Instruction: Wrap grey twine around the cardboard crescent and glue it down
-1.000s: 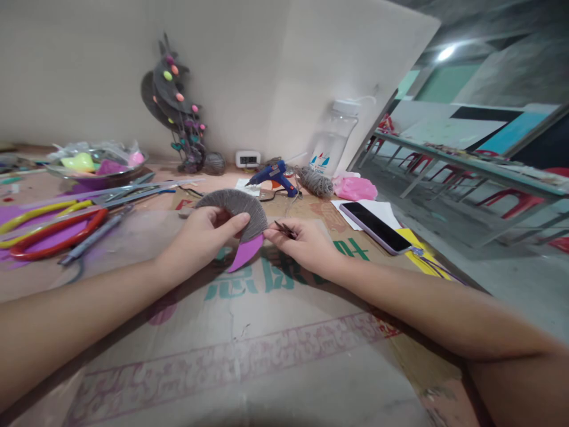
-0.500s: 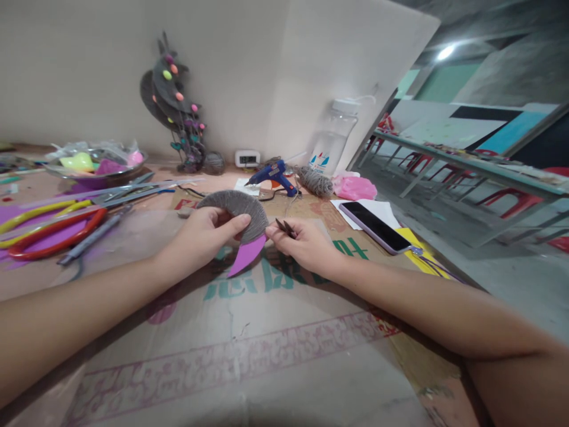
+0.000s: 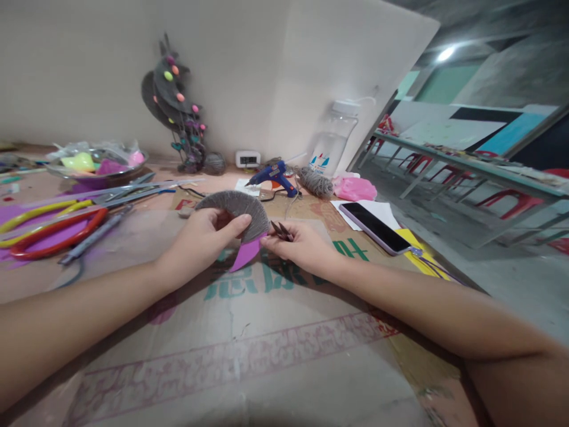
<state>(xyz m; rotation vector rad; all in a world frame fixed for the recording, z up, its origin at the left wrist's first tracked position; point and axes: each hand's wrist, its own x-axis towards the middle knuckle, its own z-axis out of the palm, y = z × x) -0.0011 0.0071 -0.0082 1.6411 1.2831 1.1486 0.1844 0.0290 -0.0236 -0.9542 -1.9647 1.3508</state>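
My left hand (image 3: 202,237) grips a crescent-shaped piece (image 3: 237,209) wrapped in grey yarn, with a bare purple tip (image 3: 246,251) pointing down. My right hand (image 3: 302,244) pinches the grey yarn strand (image 3: 281,231) right beside the crescent's wrapped edge. Both hands hover just above the cardboard sheet (image 3: 267,332) covering the table. The yarn runs back toward a grey yarn ball (image 3: 315,181).
A blue glue gun (image 3: 274,175), a phone (image 3: 376,226) on white paper, a pink bag (image 3: 354,188) and a clear bottle (image 3: 334,139) lie behind and right. Red and yellow scissors (image 3: 57,228), grey strips and a bowl (image 3: 95,164) are left. A decorated grey ornament (image 3: 175,107) stands at the wall.
My right hand has shifted slightly left, closer to the crescent's edge, and the strand end it pinches has dipped. The left hand holds the crescent nearly still.
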